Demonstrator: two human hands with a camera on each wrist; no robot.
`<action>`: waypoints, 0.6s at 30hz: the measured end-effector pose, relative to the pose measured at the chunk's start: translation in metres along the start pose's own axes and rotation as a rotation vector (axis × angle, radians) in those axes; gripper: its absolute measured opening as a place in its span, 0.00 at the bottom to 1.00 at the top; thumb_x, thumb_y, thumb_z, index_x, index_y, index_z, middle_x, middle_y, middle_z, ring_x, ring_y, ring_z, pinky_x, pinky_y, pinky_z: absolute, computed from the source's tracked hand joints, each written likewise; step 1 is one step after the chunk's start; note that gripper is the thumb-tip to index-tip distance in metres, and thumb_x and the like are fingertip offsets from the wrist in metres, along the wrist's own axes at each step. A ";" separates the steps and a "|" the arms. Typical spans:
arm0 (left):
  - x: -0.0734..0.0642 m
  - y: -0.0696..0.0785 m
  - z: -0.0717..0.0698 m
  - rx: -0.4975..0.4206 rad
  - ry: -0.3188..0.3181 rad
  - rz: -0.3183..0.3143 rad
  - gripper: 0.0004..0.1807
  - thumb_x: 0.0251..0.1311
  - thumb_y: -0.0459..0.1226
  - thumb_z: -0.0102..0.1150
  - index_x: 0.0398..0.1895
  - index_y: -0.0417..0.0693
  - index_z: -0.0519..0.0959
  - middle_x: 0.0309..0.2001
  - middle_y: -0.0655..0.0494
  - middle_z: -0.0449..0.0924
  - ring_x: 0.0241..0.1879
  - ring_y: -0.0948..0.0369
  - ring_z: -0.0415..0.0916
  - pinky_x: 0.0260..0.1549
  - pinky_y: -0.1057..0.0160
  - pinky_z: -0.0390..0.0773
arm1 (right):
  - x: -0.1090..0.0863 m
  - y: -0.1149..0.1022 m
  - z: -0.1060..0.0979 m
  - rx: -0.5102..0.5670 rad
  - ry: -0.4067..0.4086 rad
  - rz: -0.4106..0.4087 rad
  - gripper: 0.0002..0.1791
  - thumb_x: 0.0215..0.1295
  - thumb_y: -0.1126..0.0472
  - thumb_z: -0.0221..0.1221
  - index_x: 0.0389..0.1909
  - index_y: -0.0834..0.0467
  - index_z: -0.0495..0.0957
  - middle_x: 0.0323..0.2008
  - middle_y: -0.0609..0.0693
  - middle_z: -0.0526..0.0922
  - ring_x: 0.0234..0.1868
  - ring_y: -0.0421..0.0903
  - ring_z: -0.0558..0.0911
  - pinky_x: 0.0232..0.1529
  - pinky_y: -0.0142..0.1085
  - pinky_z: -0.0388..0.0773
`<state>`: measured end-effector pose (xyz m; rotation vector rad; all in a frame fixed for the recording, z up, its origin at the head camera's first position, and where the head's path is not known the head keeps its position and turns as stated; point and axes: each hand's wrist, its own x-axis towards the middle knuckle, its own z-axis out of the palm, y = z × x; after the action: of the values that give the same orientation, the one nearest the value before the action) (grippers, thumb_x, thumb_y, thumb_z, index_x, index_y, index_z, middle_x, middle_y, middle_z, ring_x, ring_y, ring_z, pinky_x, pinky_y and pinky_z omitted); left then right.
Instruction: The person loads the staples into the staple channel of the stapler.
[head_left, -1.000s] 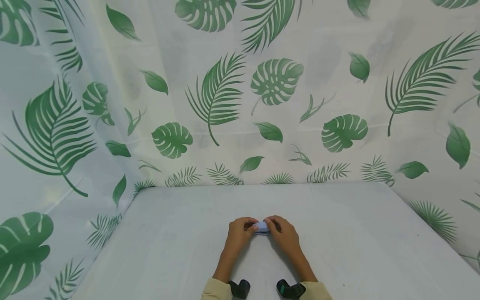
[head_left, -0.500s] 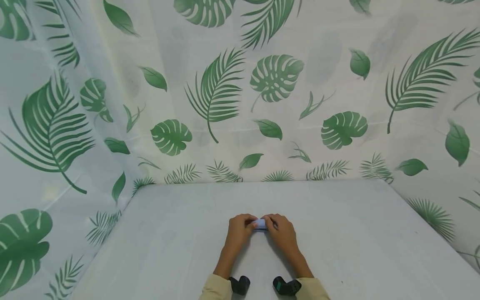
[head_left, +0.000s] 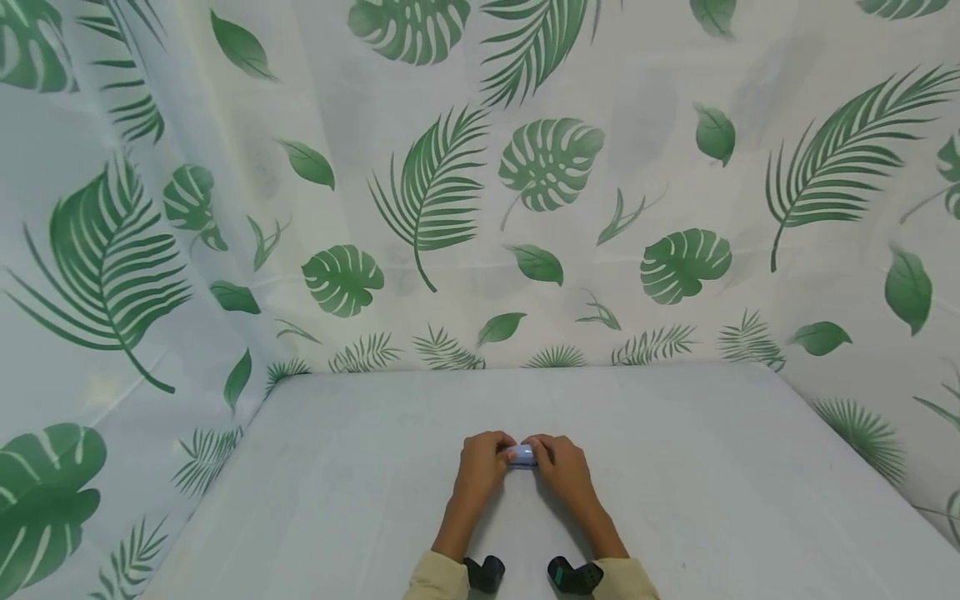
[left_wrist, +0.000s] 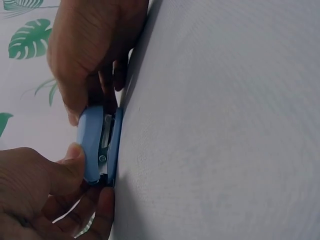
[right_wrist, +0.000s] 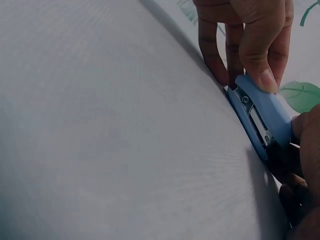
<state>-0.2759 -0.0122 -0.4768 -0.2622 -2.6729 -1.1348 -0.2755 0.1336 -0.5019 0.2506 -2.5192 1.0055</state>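
A small light-blue stapler (head_left: 522, 455) rests on the white table between both hands. Its metal inside shows between the top cover and the base in the left wrist view, where the blue cover (left_wrist: 90, 142) faces left. My left hand (head_left: 478, 467) pinches one end, thumb on the cover and other fingers by the base. At the opposite end, my right hand (head_left: 567, 471) holds it, with fingertips over the cover's edge. From the right wrist side, the hinge screw and metal strip are visible along the stapler (right_wrist: 267, 107); the right fingers partly hide its near end.
The white table surface (head_left: 360, 483) spreads around the hands. A white curtain (head_left: 465, 192) printed with green leaves stands behind it and along both sides. Dark wrist devices (head_left: 574, 575) sit below the hands, by the beige sleeves (head_left: 437, 577).
Both hands keep hold of the stapler in nearly the same spot, with the right hand a little closer to the left than a second ago. The head view dips and returns slightly.
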 end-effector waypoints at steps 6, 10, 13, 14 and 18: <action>-0.003 -0.008 -0.001 -0.066 0.025 0.048 0.07 0.56 0.33 0.67 0.38 0.43 0.86 0.40 0.50 0.88 0.46 0.53 0.84 0.46 0.55 0.81 | -0.002 0.004 0.003 0.038 -0.021 0.065 0.12 0.72 0.58 0.53 0.42 0.57 0.84 0.40 0.56 0.87 0.45 0.58 0.84 0.44 0.53 0.77; -0.006 -0.016 -0.004 -0.111 -0.005 0.066 0.13 0.60 0.36 0.65 0.47 0.41 0.83 0.43 0.46 0.86 0.46 0.52 0.84 0.48 0.53 0.80 | -0.003 0.004 0.006 0.084 -0.023 0.102 0.15 0.74 0.52 0.51 0.46 0.55 0.83 0.44 0.56 0.86 0.49 0.59 0.83 0.46 0.55 0.76; -0.010 -0.021 -0.008 -0.130 -0.037 0.040 0.18 0.61 0.39 0.65 0.51 0.40 0.80 0.45 0.43 0.85 0.46 0.51 0.82 0.47 0.51 0.79 | -0.007 0.004 0.008 0.102 -0.035 0.116 0.18 0.75 0.49 0.50 0.48 0.54 0.82 0.45 0.55 0.86 0.50 0.59 0.83 0.47 0.55 0.76; -0.011 -0.022 -0.010 -0.129 -0.050 0.034 0.19 0.61 0.40 0.64 0.52 0.39 0.79 0.45 0.42 0.84 0.46 0.50 0.82 0.47 0.50 0.79 | -0.009 0.004 0.009 0.108 -0.042 0.123 0.18 0.75 0.48 0.50 0.49 0.54 0.82 0.46 0.55 0.86 0.51 0.59 0.83 0.48 0.55 0.76; -0.015 -0.023 -0.018 -0.067 -0.100 0.041 0.22 0.63 0.43 0.62 0.53 0.37 0.77 0.45 0.41 0.81 0.46 0.49 0.79 0.46 0.49 0.77 | -0.013 0.004 0.005 0.189 -0.070 0.136 0.20 0.75 0.48 0.49 0.55 0.57 0.78 0.49 0.55 0.85 0.54 0.58 0.82 0.53 0.55 0.75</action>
<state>-0.2646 -0.0424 -0.4850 -0.3931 -2.7051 -1.2307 -0.2664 0.1336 -0.5135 0.1731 -2.5327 1.3134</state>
